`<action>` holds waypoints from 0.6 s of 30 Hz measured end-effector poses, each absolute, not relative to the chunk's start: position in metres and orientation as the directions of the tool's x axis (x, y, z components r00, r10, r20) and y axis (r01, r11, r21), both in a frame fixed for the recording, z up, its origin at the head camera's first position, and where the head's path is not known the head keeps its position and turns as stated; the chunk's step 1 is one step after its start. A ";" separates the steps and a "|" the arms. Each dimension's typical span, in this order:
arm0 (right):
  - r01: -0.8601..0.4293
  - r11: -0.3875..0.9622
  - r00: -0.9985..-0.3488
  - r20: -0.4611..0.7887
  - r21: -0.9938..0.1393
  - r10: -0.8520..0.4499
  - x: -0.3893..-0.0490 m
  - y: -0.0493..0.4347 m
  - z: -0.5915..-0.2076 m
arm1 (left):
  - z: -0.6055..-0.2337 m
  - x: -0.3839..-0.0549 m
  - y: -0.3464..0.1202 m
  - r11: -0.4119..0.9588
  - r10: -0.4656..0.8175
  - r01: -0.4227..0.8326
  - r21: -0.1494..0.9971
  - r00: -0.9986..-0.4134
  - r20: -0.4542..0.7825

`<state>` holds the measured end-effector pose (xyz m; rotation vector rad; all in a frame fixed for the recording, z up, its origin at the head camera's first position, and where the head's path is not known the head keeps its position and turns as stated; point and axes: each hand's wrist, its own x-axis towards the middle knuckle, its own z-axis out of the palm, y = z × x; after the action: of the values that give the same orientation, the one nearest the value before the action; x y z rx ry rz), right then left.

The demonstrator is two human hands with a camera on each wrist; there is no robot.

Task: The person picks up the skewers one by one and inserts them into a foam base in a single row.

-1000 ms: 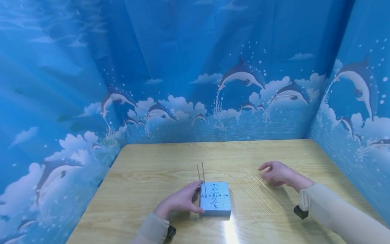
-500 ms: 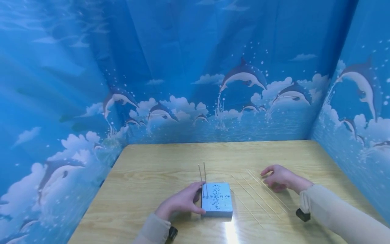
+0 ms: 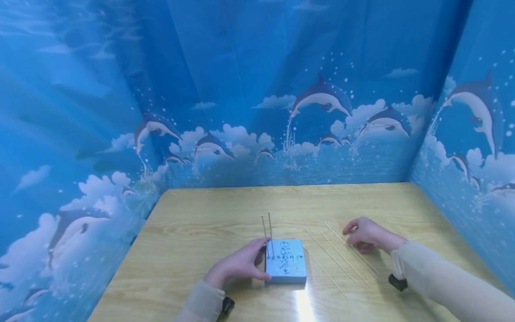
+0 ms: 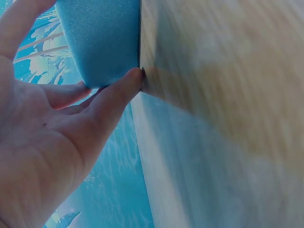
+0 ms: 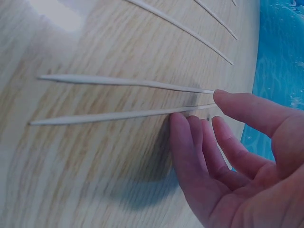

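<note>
A light-blue foam block [image 3: 286,268] with many small holes in its top lies on the table, and two thin skewers [image 3: 270,228] stand upright near its left edge. My left hand [image 3: 239,264] grips the block's left side, thumb at the front corner and other fingers at the back; the left wrist view shows the thumb [image 4: 126,85] against the block near the tabletop. My right hand [image 3: 372,235] hovers low by the rightmost loose skewers. In the right wrist view its fingers are curved and apart, with the tips right at one pale skewer [image 5: 102,117].
Several loose skewers [image 3: 327,273] lie slantwise on the wooden table [image 3: 193,232] right of the block. Blue dolphin-print curtains [image 3: 241,89] enclose the table at the back and both sides. A bright light reflection shows in front of the block.
My right hand has lowered slightly toward the rightmost skewers. The left hand and the block keep their places; the head view has shifted a little.
</note>
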<state>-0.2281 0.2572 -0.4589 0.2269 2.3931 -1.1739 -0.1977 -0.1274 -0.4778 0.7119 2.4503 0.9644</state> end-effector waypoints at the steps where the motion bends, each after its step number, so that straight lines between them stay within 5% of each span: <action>1: 0.338 0.632 -0.881 -0.471 -0.697 -0.048 -0.228 0.257 -0.459 | -0.478 -0.198 -0.127 0.631 0.592 0.310 0.711 -0.785 -0.183; 18: 0.308 0.700 -0.897 -0.442 -0.644 -0.012 -0.230 0.253 -0.463 | -0.477 -0.196 -0.127 0.624 0.589 0.302 0.720 -0.787 -0.181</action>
<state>-0.2305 0.2529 -0.4633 0.2286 2.4935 -1.0508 -0.1960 -0.1269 -0.4772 0.7077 2.4471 0.9792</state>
